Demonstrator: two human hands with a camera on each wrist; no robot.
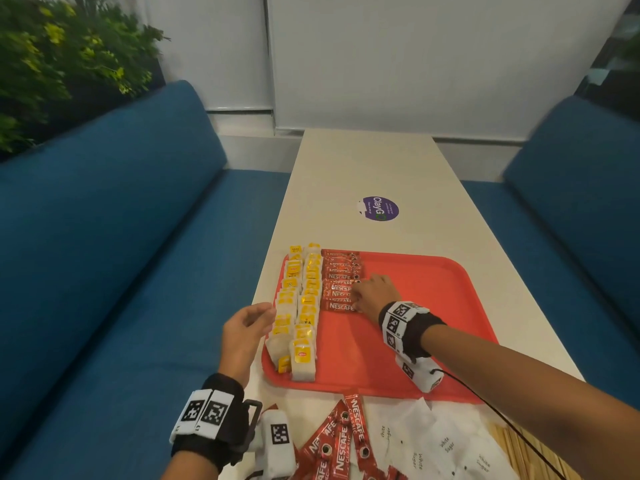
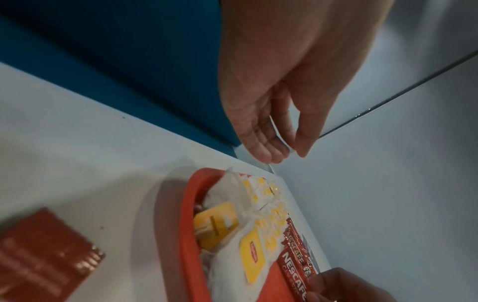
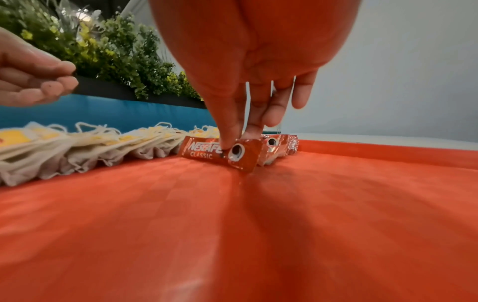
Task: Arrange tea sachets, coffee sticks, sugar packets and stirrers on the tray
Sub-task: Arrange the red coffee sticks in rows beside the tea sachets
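A red tray [image 1: 408,362] lies on the white table [image 1: 363,161]. Along the tray's left side run two rows of yellow-tagged tea sachets [image 1: 299,306], with a column of red coffee sticks [image 1: 339,271] beside them. My right hand [image 1: 356,301] pinches the nearest coffee stick [image 3: 207,152] of that column between thumb and forefinger [image 3: 229,141], and the stick lies on the tray. My left hand [image 1: 265,315] hovers just left of the sachets, fingers relaxed and empty. Loose coffee sticks [image 1: 341,441], white sugar packets [image 1: 440,441] and wooden stirrers [image 1: 519,448] lie on the table in front of the tray.
Blue sofas [image 1: 121,271] flank the table on both sides. A purple round sticker [image 1: 378,208] sits on the table beyond the tray. Green plants [image 1: 62,64] stand behind the left sofa. The right half of the tray holds nothing.
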